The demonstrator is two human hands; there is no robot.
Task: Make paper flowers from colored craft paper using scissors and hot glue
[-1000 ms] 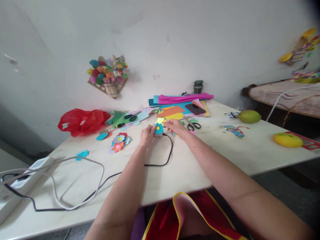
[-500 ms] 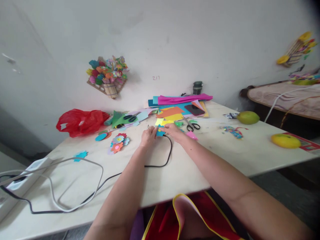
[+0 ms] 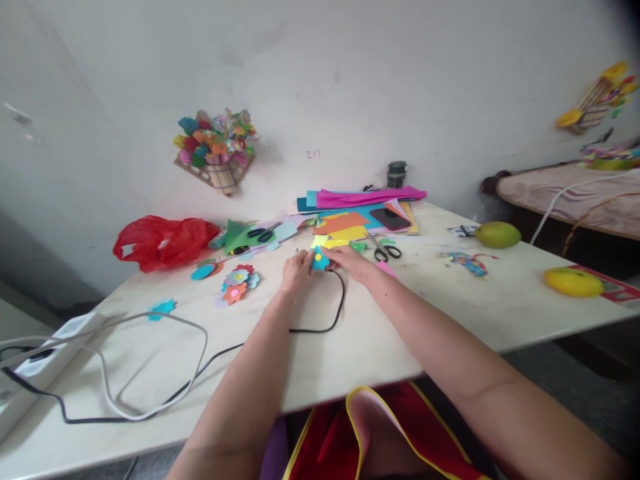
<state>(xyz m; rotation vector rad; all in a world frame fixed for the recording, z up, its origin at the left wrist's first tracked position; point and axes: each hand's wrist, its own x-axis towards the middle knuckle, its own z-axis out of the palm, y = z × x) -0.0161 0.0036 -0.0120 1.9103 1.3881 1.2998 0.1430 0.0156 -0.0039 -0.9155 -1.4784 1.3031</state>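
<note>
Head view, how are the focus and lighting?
Head view: fine detail is soft where left hand and right hand meet the blue paper flower; head view: wide-angle distortion seems to stretch the power strip; head view: diffuse light, faint shadow beside the wall bouquet, dark upper-right corner.

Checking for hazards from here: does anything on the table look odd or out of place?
Two things. The black cord loops near the blue flower in the left hand and right hand, and might snag. The green fruit and yellow fruit seem odd: food on a table with scissors.
</note>
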